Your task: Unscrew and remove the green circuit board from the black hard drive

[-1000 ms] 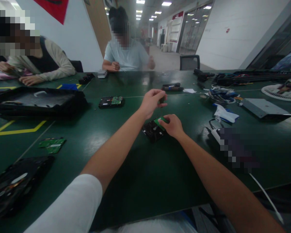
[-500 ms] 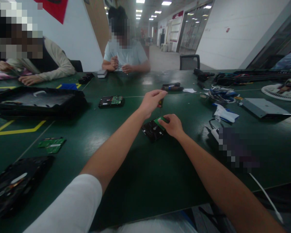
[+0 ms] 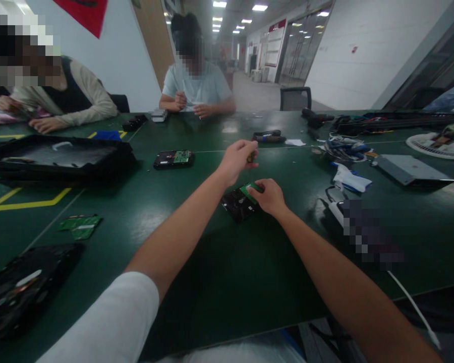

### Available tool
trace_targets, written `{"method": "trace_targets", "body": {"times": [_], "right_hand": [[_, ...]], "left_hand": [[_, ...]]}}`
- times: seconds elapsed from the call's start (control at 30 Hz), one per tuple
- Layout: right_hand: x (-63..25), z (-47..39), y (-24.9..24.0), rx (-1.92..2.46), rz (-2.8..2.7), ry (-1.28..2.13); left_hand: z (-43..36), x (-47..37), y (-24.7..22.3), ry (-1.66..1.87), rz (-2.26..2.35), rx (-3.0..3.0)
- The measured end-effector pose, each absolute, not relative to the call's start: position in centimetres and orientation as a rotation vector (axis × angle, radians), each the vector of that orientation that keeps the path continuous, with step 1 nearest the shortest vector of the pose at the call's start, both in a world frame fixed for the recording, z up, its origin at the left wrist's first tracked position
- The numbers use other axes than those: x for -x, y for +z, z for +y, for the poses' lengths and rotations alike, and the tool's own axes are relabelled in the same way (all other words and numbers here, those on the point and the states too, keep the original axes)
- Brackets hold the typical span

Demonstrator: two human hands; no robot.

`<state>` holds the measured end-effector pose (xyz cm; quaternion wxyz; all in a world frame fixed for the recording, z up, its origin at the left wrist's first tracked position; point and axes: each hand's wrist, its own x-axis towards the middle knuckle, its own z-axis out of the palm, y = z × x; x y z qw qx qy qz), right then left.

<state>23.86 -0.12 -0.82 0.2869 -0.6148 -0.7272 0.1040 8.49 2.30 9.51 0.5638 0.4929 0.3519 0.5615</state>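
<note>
A black hard drive (image 3: 235,205) with a green circuit board (image 3: 248,193) on its upper face lies on the dark green table in front of me. My right hand (image 3: 271,195) grips its right edge, thumb over the board. Above the drive, my left hand (image 3: 237,159) is closed round the small yellowish handle of what looks like a screwdriver (image 3: 251,157); its thin shaft hardly shows. Left of my hands rests another hard drive (image 3: 173,158) with an exposed green board.
Loose green circuit boards (image 3: 85,228) and a large black casing (image 3: 26,282) lie at left, with stacked black trays (image 3: 60,169) behind. On the right are a metal box (image 3: 412,169), bundled cables (image 3: 346,148) and a power strip (image 3: 338,214). Two people sit across the table.
My left hand's fingers have shifted round the handle, with the lower fingers now more spread. My right hand and the drive stay in place.
</note>
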Motion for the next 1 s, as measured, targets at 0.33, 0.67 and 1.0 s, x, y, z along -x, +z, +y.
{"method": "trace_targets", "body": {"times": [0.33, 0.67, 1.0], "right_hand": [[-23.91, 0.00, -1.04, 1.641, -1.923, 0.301], [-23.91, -0.03, -1.05, 1.640, -1.928, 0.290], [-24.01, 0.12, -1.11, 1.637, -1.934, 0.297]], "left_hand": [[2.67, -8.04, 9.16, 1.279, 0.790, -1.151], [3.08, -8.24, 8.92, 1.321, 0.753, -1.121], [2.92, -7.90, 9.09, 1.332, 0.925, -1.254]]}}
